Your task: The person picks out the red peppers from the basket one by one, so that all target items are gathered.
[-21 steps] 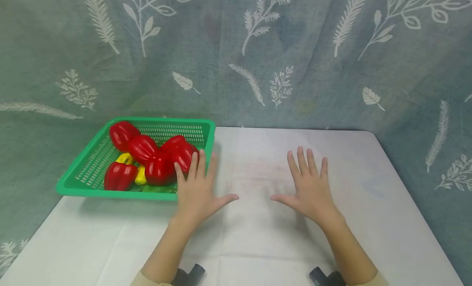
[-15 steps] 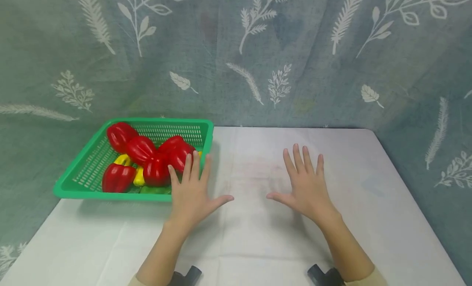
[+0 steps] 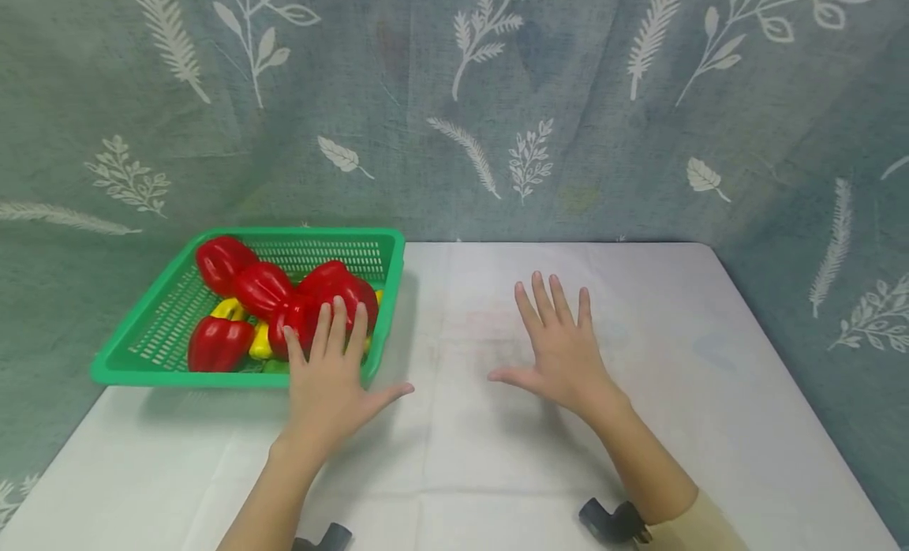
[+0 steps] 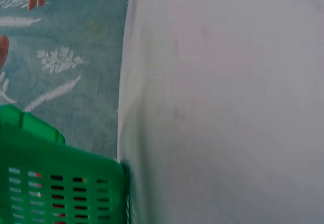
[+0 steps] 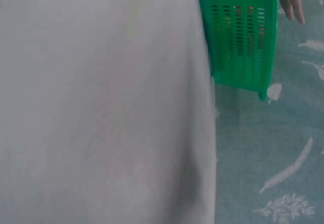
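Main change: both hands have slid left vs a moment ago, the left hand (image 3: 327, 389) more so. Its spread fingers, which lined up w/ the right end of the green perforated rectangular plastic basket (image 3: 206, 380), now overlap farther inside that end in the head view, in front of the glossy red bell peppers (image 3: 220, 346). Contact w/ basket or peppers: can't tell, wrist cams don't settle it.

Right hand (image 3: 564, 357) also shifted toward the basket but is well to its right, above the white cloth-covered table (image 3: 461, 448). Both hands wide, fingers straight & thumbs out; nothing held in either.

Whole head view moved slightly too, so the basket's small shift in pic is prob. the camera; basket itself looks unmoved.

Red peppers all sit in the basket, heaped left to right, w/ shiny yellow peppers (image 3: 260, 342) partly hidden under/btwn them & something green low at the basket's front, mostly covered, ID unclear. Behind the basket: grey-green fabric backdrop w/ white leaf print (image 3: 426, 61).

Upshot, my read: left hand better placed re basket now, but no pepper in hand & handling not yet begun.
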`<state>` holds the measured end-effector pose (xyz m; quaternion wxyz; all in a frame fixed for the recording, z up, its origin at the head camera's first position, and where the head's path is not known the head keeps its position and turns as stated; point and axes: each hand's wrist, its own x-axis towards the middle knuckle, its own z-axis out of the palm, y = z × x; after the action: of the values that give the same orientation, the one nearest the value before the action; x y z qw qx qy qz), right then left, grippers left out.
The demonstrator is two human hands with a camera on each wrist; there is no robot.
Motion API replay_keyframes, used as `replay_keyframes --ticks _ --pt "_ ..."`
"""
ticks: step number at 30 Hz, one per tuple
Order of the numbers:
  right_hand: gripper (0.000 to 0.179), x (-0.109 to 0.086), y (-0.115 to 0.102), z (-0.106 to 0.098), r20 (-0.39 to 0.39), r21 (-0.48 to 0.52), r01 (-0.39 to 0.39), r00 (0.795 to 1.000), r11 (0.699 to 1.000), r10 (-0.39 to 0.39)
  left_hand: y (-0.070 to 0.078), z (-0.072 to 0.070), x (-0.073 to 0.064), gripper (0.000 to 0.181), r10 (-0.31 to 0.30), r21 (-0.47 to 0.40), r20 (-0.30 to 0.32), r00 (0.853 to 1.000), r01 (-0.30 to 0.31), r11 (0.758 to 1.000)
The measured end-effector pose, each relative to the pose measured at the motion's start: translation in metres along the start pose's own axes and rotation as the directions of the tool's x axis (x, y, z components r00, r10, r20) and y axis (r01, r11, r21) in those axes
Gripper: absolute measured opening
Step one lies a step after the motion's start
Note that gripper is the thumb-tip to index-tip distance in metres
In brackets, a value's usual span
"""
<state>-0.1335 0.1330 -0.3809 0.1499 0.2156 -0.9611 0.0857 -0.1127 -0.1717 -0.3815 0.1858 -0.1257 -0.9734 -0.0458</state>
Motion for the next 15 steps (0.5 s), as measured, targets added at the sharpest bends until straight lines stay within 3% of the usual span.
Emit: replay_keyframes --ticks 4,15 --pt "0.110 0.005 -0.008 0.000 0.010 0.022 0.007 1.000 1.000 -0.008 -0.012 -0.003 -0.003 0.112 0.007 -0.005 -0.041 0.999 -0.007 1.000" --pt "0.110 0.019 -0.035 -0.002 -0.009 0.048 0.035 0.999 0.998 -0.035 -0.050 -0.016 -0.011 0.117 -0.044 0.023 -0.017 0.999 0.044 0.999"
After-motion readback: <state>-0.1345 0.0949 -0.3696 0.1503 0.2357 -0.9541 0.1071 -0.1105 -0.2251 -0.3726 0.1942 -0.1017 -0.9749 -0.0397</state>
